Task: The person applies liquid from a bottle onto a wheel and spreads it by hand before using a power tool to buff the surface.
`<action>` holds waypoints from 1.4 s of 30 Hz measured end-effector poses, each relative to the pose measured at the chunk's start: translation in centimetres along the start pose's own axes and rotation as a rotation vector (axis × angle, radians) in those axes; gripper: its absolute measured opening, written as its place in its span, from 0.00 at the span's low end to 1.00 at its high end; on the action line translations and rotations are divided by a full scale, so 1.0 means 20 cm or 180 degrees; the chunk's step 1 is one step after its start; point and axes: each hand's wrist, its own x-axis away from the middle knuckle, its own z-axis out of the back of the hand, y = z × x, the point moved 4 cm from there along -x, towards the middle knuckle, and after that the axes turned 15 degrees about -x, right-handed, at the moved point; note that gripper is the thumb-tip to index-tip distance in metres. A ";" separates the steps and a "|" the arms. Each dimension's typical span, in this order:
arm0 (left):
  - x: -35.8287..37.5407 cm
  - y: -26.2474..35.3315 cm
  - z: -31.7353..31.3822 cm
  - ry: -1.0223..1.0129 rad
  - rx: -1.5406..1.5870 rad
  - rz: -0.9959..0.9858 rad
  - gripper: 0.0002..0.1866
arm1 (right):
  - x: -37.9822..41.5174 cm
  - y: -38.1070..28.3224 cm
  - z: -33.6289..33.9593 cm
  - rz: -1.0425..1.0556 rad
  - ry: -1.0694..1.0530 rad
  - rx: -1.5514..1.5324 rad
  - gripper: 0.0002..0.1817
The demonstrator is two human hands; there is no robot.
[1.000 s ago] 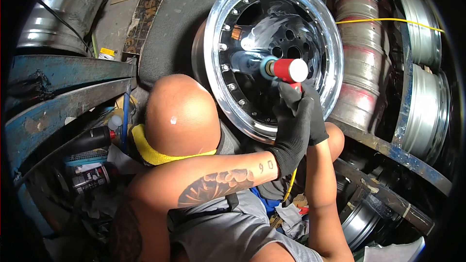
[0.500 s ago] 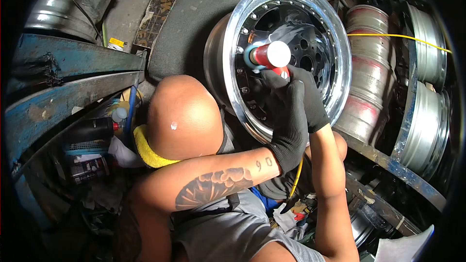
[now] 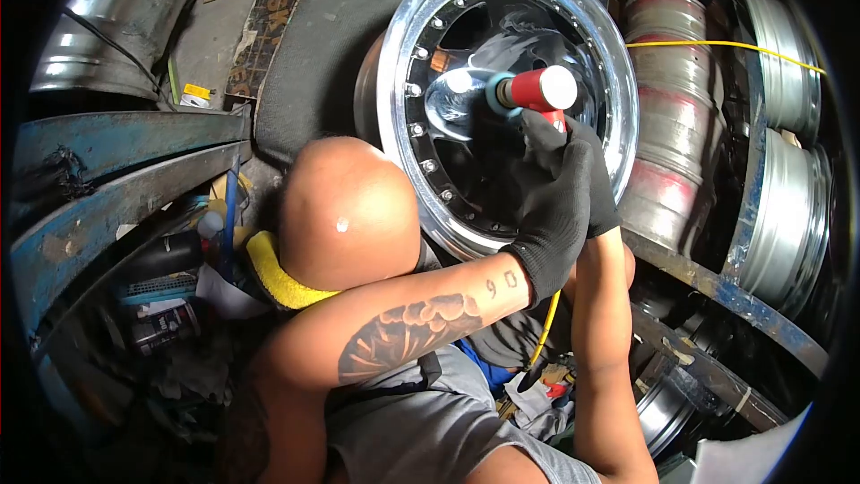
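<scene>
While both gloved hands are up on the tool, the wheel (image 3: 528,36) sits top centre of the frame, tilted, polished lip (image 3: 408,22) all round and a black face with pale smears. Row of bolts follows the inner edge of the lip.

Red tool (image 3: 537,88) with a white end cap is in front of that face, just right of the wheel's middle. Its blue-green disc (image 3: 502,91) points left at the black surface – can't tell if it's in contact.

Right hand (image 3: 598,184): black glove, closed round the tool's handle below the cap. Left hand (image 3: 551,229): same glove, wrapped in over the grip from the left, overlapping the right. Individual fingers mostly hidden.

Around it: dark mat (image 3: 313,63) upper left of the wheel, bent knee (image 3: 349,206) below the mat with a yellow cloth (image 3: 278,278) under it. Red-marked rims (image 3: 663,116) stacked upper right – yellow hose (image 3: 717,42) runs across them. Silver rims (image 3: 779,224) at far right. Lower left: black bottle (image 3: 170,254) and a can (image 3: 166,327), below the blue beams (image 3: 125,139).
</scene>
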 end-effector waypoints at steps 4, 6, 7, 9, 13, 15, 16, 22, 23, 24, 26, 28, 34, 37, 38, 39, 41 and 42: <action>0.01 0.02 0.00 0.0000 0.0019 0.0018 0.35 | -0.01 0.07 0.06 0.0336 0.0066 0.0000 0.21; 0.01 0.03 0.01 0.0017 0.0038 0.0015 0.35 | -0.01 0.05 0.04 0.0353 0.0035 -0.0049 0.21; 0.02 0.04 0.02 0.0023 0.0045 0.0014 0.35 | -0.01 0.02 0.02 0.0184 0.0001 -0.0071 0.21; 0.02 0.05 0.04 0.0053 0.0075 -0.0014 0.36 | -0.02 -0.04 -0.01 -0.0143 -0.0087 -0.0113 0.20; 0.02 0.07 0.07 0.0098 0.0151 -0.0039 0.36 | -0.04 -0.11 -0.08 0.0854 -0.0645 0.0727 0.19; 0.02 0.09 0.09 0.0119 0.0186 -0.0052 0.36 | -0.07 -0.12 -0.11 0.0412 -0.0738 0.0544 0.21; 0.02 0.10 0.09 0.0123 0.0199 -0.0060 0.36 | -0.09 -0.11 -0.12 0.0640 -0.0726 0.0706 0.23; 0.03 0.12 0.13 0.0158 0.0225 -0.0090 0.37 | -0.14 -0.15 -0.18 0.1062 -0.0787 0.1011 0.25; 0.02 0.13 0.13 0.0158 0.0222 -0.0088 0.37 | -0.14 -0.18 -0.18 0.1026 -0.0753 0.0891 0.24; 0.02 0.13 0.12 0.0143 0.0212 -0.0091 0.37 | -0.13 -0.20 -0.18 0.0983 -0.0714 0.0775 0.23; 0.02 0.13 0.11 0.0098 0.0186 -0.0087 0.37 | -0.13 -0.20 -0.15 0.0792 -0.0607 0.0554 0.22; 0.01 0.13 0.08 0.0038 0.0142 -0.0080 0.38 | -0.14 -0.16 -0.11 0.0495 -0.0471 0.0332 0.23; -0.01 0.16 0.03 -0.0146 0.0016 -0.0104 0.38 | -0.14 -0.04 0.00 0.0296 -0.0091 -0.0077 0.25; -0.04 0.18 0.01 -0.0218 -0.0097 -0.0156 0.39 | -0.12 0.01 0.07 0.0733 0.0048 0.0074 0.23; -0.05 0.17 -0.01 -0.0219 -0.0166 -0.0173 0.39 | -0.11 0.03 0.09 0.0841 0.0082 0.0216 0.23; -0.08 0.14 -0.02 -0.0202 -0.0243 -0.0193 0.39 | -0.12 0.05 0.10 -0.0111 0.0206 -0.0366 0.23; -0.13 0.08 -0.03 -0.0025 -0.0564 -0.0193 0.40 | -0.10 0.08 0.12 -0.0147 0.0119 -0.0342 0.13; -0.12 0.09 -0.02 0.0068 -0.0682 -0.0190 0.40 | -0.10 0.08 0.12 -0.0119 0.0100 -0.0300 0.14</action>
